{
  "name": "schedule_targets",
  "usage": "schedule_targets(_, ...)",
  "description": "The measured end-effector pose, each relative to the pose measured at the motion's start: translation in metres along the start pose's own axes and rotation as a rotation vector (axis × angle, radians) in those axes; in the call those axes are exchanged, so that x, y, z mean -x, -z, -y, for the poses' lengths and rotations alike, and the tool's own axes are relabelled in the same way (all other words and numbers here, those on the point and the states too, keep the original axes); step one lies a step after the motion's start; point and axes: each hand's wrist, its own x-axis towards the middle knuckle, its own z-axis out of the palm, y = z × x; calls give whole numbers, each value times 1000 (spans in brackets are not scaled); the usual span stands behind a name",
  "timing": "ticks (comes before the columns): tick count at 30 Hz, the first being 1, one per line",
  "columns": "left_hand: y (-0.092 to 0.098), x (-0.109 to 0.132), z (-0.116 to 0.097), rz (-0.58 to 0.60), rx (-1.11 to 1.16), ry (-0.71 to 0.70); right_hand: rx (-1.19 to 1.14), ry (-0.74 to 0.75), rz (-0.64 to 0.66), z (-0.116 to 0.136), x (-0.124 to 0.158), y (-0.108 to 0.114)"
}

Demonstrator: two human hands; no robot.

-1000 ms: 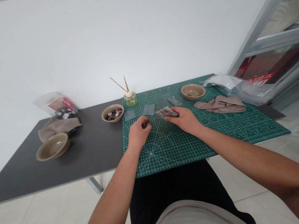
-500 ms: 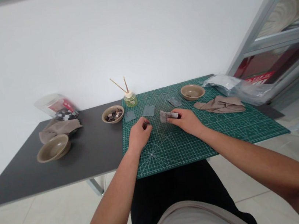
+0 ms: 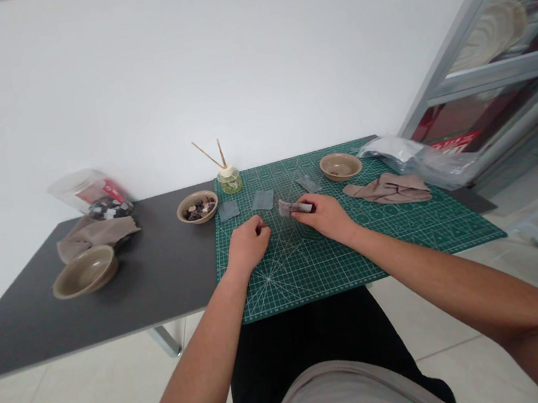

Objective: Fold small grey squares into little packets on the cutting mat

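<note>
My right hand (image 3: 325, 217) pinches a small, soft grey-brown pouch or packet (image 3: 290, 208), which juts out to the left just above the green cutting mat (image 3: 309, 276). My left hand (image 3: 249, 244) rests to its left over the mat with the fingers curled in; whether something small sits inside them is hidden. Behind my hands, flat translucent packets lie on the mat: one packet (image 3: 229, 210) by the filled bowl, another packet (image 3: 263, 199) in the middle, and a third packet (image 3: 308, 183) further right.
A bowl (image 3: 197, 208) of dark and pale pieces stands beside a reed diffuser (image 3: 230, 180). Another bowl (image 3: 341, 167), a brown cloth (image 3: 390, 190) and a plastic bag (image 3: 412, 154) are at right. Far left: a bowl (image 3: 84, 274), a cloth (image 3: 96, 236) and a clear jar (image 3: 90, 190).
The whole view has shifted slightly, so things sit a little further left. My hands keep nearly the same pose; the right still holds the grey-brown pouch.
</note>
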Motion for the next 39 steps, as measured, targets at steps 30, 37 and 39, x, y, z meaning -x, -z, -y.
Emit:
schedule_targets(30, 6, 4, -8, 55, -87, -11, 328, 174, -244, -24, -107, 35)
schedule_targets(37, 5, 3, -7, 61, -89, -11, 537, 50, 126, -18, -82, -13)
schedule_targets(39, 6, 3, -7, 60, -82, -13, 596, -22, 207, -17, -83, -15)
